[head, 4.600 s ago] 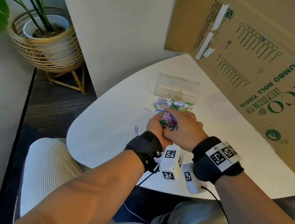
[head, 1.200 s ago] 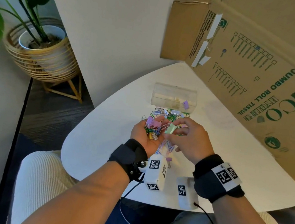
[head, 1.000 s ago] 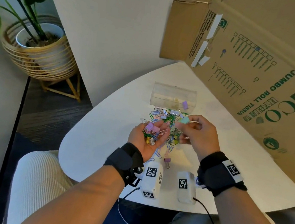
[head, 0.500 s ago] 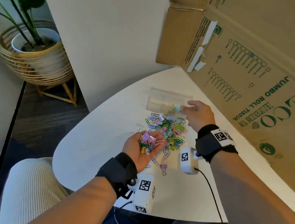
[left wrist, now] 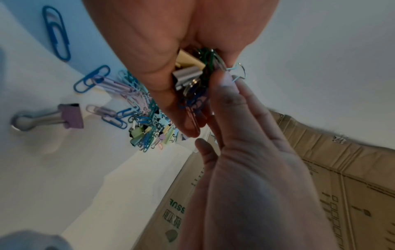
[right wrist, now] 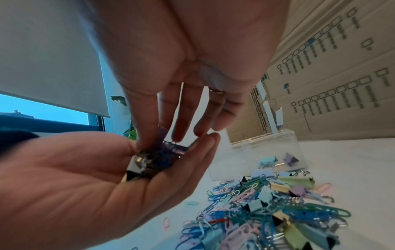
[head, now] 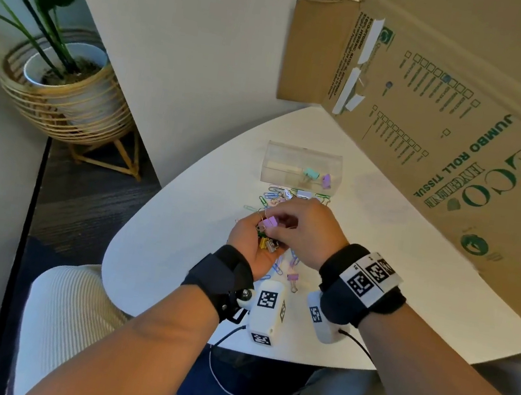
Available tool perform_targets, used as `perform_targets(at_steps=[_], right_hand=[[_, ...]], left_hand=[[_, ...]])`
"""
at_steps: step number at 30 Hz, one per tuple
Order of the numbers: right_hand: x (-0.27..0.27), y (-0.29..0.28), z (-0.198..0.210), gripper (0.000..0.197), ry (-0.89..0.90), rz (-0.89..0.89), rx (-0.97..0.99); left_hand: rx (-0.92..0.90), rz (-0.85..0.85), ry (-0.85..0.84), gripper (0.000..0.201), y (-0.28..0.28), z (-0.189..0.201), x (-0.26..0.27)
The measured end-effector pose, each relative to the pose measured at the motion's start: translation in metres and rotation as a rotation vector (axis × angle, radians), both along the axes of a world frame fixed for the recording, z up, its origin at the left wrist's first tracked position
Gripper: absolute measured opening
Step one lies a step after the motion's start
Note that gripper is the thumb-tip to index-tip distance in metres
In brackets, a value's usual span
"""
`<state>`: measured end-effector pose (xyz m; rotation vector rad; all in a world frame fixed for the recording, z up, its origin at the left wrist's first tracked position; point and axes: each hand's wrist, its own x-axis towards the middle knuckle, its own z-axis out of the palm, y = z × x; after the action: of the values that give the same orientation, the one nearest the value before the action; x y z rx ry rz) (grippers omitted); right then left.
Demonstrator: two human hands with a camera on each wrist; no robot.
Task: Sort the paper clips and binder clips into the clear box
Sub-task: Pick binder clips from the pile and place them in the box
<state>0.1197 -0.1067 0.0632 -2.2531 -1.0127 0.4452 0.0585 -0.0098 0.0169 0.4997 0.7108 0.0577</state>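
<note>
My left hand (head: 255,235) is palm up above the table, its fingers only slightly cupped, carrying a small bundle of clips (right wrist: 149,162). My right hand (head: 282,225) reaches into that palm; thumb and forefinger pinch a purple binder clip (head: 270,223) on top of the bundle. The clear box (head: 302,166) stands just beyond, lid off, with a mint binder clip (head: 311,173) and a purple binder clip (head: 326,180) inside. A mixed pile of paper clips and binder clips (right wrist: 278,211) lies between the box and my hands.
A large cardboard box (head: 461,142) leans over the right side of the white table (head: 171,251). A lone purple binder clip (left wrist: 70,115) and loose paper clips lie under my hands. A potted plant (head: 64,82) stands on the floor at left.
My right hand left a mint binder clip in the clear box, drew back to my left palm, and now pinches a purple binder clip there. The left hand stayed cupped.
</note>
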Motion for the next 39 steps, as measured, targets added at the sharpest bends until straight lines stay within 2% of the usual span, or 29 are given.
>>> perform_targets(at_steps=[2, 6, 12, 15, 17, 20, 22, 27, 30, 36, 39], right_hand=[[0.000, -0.002, 0.001, 0.013, 0.024, -0.048, 0.065], [0.000, -0.008, 0.004, 0.003, 0.219, -0.175, 0.244], [0.002, -0.013, -0.001, 0.007, 0.224, -0.264, 0.291], [0.001, -0.011, -0.003, 0.038, 0.236, -0.207, 0.165], [0.000, -0.008, -0.005, 0.045, 0.157, -0.124, 0.028], [-0.001, -0.005, -0.007, 0.021, 0.064, -0.092, -0.009], [-0.002, -0.007, -0.006, 0.006, 0.146, -0.154, 0.092], [0.003, -0.017, -0.006, 0.007, 0.385, -0.304, 0.317], [0.008, -0.022, -0.007, 0.005, 0.455, -0.348, 0.358], [0.015, -0.029, -0.010, 0.010, 0.326, -0.507, 0.338], [0.013, -0.031, -0.008, 0.016, 0.232, -0.533, 0.291]], left_hand=[[-0.021, 0.007, -0.016, 0.033, 0.003, 0.000, 0.000], [-0.075, 0.020, -0.031, 0.042, 0.008, -0.004, 0.000], [-0.076, 0.018, -0.020, 0.039, 0.007, -0.010, -0.002], [-0.091, -0.026, -0.039, 0.042, 0.006, -0.013, -0.003], [-0.089, -0.034, -0.038, 0.042, 0.006, -0.013, -0.002], [-0.114, -0.028, -0.043, 0.043, 0.005, -0.012, -0.001], [-0.128, -0.028, -0.050, 0.043, 0.007, -0.013, -0.001], [-0.131, -0.040, -0.092, 0.044, 0.006, -0.012, 0.000], [-0.124, -0.055, -0.064, 0.047, 0.002, -0.011, 0.003], [-0.101, 0.011, -0.037, 0.027, -0.001, -0.008, 0.005], [-0.077, 0.038, -0.016, 0.025, -0.001, -0.010, 0.004]])
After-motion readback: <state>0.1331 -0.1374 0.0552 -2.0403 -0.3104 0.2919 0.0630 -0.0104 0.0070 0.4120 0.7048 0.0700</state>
